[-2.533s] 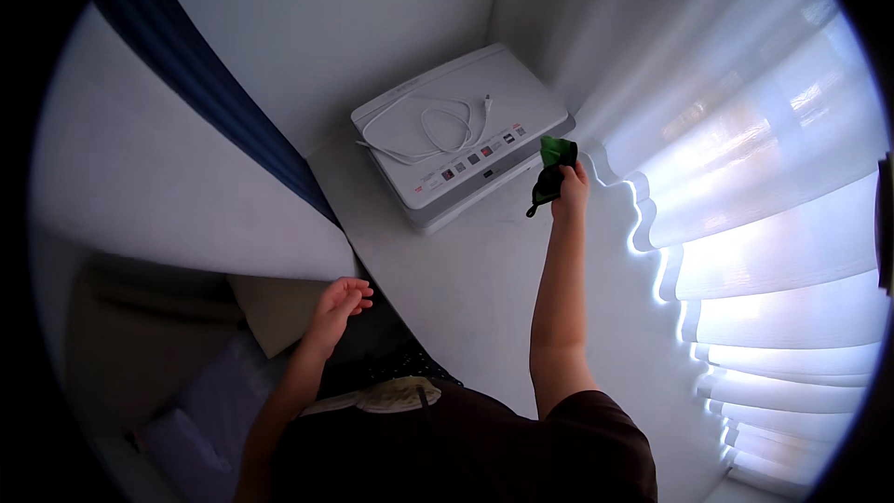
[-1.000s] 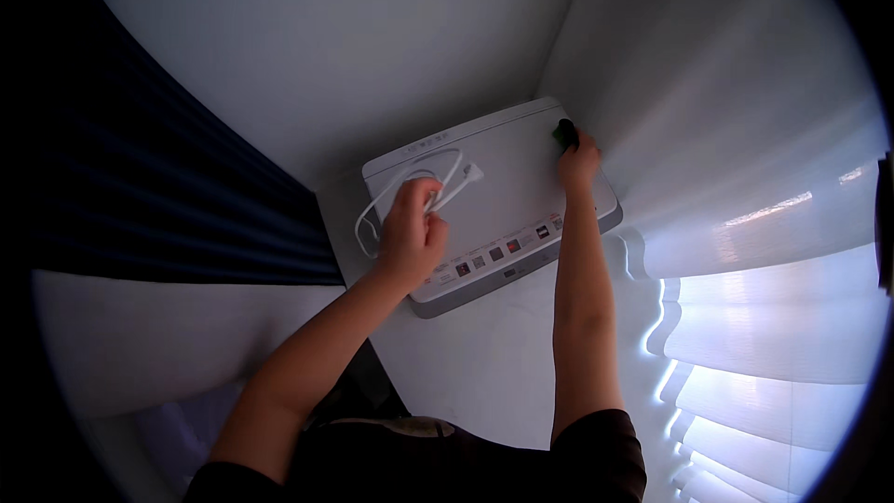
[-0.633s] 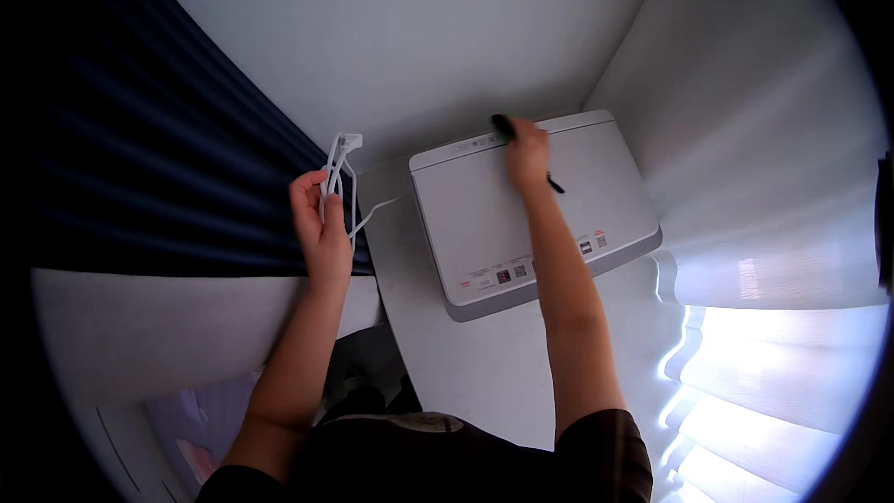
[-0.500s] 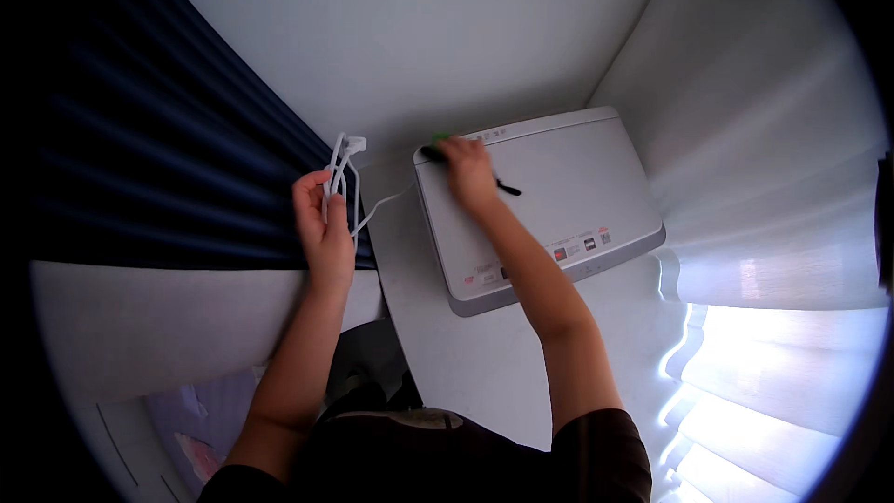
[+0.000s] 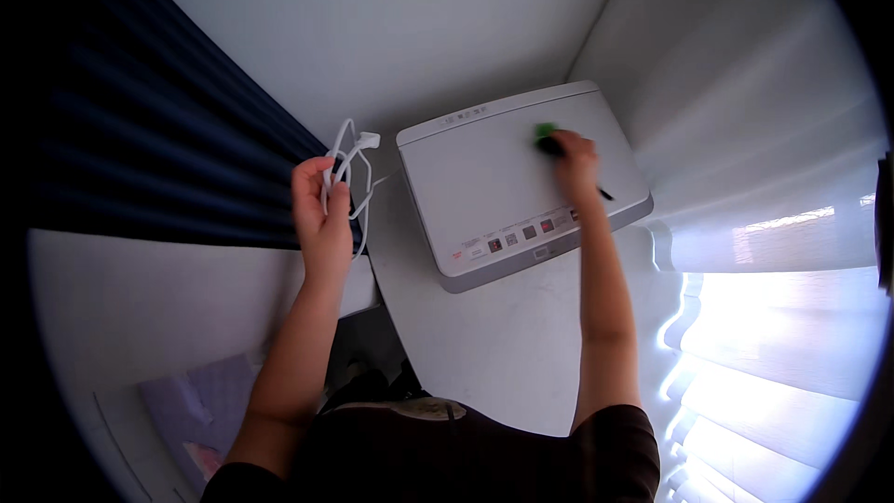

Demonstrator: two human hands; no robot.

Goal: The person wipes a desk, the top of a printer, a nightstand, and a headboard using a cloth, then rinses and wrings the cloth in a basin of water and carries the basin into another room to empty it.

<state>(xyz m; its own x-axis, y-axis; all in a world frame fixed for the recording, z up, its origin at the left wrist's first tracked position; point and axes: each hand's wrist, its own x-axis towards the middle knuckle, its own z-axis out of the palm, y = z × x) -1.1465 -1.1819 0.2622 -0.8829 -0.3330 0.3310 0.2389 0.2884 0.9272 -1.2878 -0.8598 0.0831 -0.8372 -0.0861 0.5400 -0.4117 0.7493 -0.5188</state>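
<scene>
My left hand [image 5: 321,205] is closed around a looped white power cable [image 5: 360,177], with its white plug [image 5: 369,140] sticking up beyond the fingers. To the right, on the table, sits a light grey printer [image 5: 494,163] with a flat lid and a row of stickers along its near edge. Over the right part of the lid, my right hand [image 5: 579,168] grips a small black tool with a green end [image 5: 548,138], perhaps a brush. A black tail of it pokes out beside the wrist. Blur hides whether the green end touches the lid.
The printer stands on a white table [image 5: 484,335] against a pale wall [image 5: 391,19]. A dark blue curtain [image 5: 168,140] hangs at the left. Sheer white curtains [image 5: 773,233] hang over a bright window at the right.
My right hand has swept the black-and-green tool from the lid's far left corner to its right side. My left hand still holds the cable in about the same place.
</scene>
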